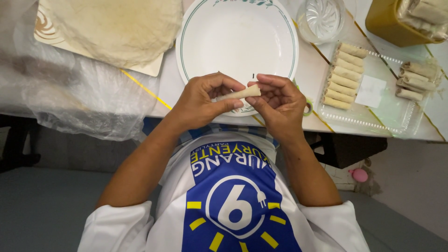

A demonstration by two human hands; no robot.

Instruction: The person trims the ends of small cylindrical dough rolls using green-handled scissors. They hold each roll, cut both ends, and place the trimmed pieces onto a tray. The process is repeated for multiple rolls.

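Observation:
Both my hands hold one thin pale spring roll (242,93) over the near rim of a white plate (219,42) with a green line around its edge. My left hand (203,100) pinches the roll's left end between thumb and fingers. My right hand (277,102) grips the right end with curled fingers. The roll lies nearly level, slightly higher on the right. The plate's middle is bare.
A stack of round pale wrappers (116,28) lies at the back left on a board, beside crumpled clear plastic (70,93). A clear tray (378,102) at right holds several finished rolls (343,77). A glass bowl (322,18) and a yellow container (387,23) stand behind.

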